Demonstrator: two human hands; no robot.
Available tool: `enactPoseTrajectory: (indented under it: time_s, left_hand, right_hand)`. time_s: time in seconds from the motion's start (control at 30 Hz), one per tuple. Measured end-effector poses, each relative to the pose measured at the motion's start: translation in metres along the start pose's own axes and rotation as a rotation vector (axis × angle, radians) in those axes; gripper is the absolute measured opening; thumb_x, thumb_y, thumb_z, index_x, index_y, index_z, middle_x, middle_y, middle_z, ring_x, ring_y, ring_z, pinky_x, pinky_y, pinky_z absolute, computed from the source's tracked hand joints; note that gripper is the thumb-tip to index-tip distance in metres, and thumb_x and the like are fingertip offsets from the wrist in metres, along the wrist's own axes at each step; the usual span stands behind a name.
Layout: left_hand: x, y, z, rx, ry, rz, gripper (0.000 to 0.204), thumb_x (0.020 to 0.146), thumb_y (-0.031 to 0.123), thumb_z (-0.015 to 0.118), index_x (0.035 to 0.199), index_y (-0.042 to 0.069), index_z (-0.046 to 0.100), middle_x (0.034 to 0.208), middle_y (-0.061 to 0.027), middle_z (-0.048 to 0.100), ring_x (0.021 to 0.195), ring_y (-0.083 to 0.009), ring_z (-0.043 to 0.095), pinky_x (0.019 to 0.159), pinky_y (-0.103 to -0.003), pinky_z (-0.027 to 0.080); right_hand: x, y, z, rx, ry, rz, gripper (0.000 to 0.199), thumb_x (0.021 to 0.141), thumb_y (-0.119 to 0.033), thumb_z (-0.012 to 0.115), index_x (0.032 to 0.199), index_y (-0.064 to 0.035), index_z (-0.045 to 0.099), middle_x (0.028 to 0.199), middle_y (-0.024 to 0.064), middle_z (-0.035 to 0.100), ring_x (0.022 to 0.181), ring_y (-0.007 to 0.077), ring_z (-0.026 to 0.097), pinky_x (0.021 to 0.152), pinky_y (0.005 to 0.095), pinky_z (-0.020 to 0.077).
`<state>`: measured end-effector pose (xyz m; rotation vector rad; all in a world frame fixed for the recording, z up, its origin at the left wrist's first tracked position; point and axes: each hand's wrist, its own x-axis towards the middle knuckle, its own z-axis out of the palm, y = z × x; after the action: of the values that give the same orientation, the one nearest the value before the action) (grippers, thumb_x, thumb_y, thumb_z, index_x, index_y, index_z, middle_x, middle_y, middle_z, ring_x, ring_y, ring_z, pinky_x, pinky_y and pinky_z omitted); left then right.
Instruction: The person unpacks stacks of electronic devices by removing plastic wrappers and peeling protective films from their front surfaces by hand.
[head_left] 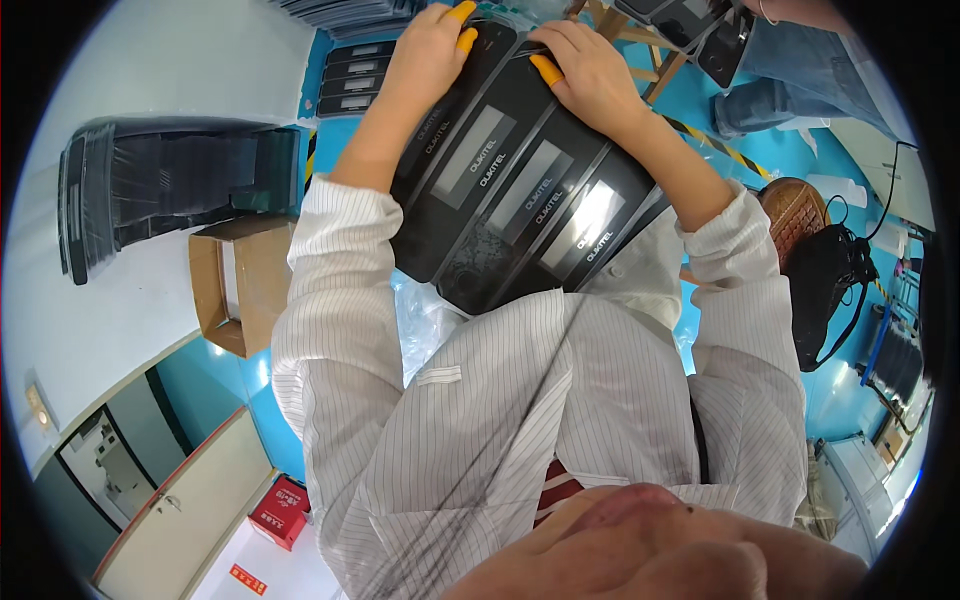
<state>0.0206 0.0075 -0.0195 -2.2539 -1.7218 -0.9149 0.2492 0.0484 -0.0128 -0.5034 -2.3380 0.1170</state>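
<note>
Both hands gripping black boxes [520, 190] (slanting away)

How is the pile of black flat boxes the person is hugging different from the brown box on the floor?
The glossy black flat boxes are shut, stacked and held by both hands, left hand and right hand. The brown cardboard box is matte, open, alone and untouched beside the white table. Both are rectangular.
</note>
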Motion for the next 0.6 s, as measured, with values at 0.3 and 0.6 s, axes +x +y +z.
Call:
enactPoseTrajectory:
  time_s: [0.3, 0.6]
  left_hand:
    - [0.024, 0.011, -0.01, 0.186, -0.183, 0.311, 0.007, 0.079, 0.006, 0.058, 0.082, 0.0, 0.055, 0.085, -0.0175, 0.056, 0.082, -0.0358, 0.058, 0.073, -0.042, 0.049]
    - [-0.057, 0.104, -0.067, -0.302, -0.305, 0.018, 0.017, 0.079, 0.005, 0.063, 0.093, 0.001, 0.053, 0.074, -0.0189, 0.06, 0.067, -0.039, 0.061, 0.059, -0.04, 0.047]
  right_hand:
    - [-0.007, -0.013, -0.003, -0.144, -0.054, -0.014, 0.032, 0.071, -0.003, 0.068, 0.102, -0.0058, 0.061, 0.103, 0.0081, 0.06, 0.094, 0.0262, 0.058, 0.086, 0.0372, 0.0485]
    - [-0.038, -0.04, -0.047, 0.096, 0.058, 0.196, 0.028, 0.081, -0.002, 0.063, 0.109, -0.0067, 0.06, 0.108, 0.0111, 0.06, 0.106, 0.031, 0.057, 0.093, 0.0382, 0.0454]
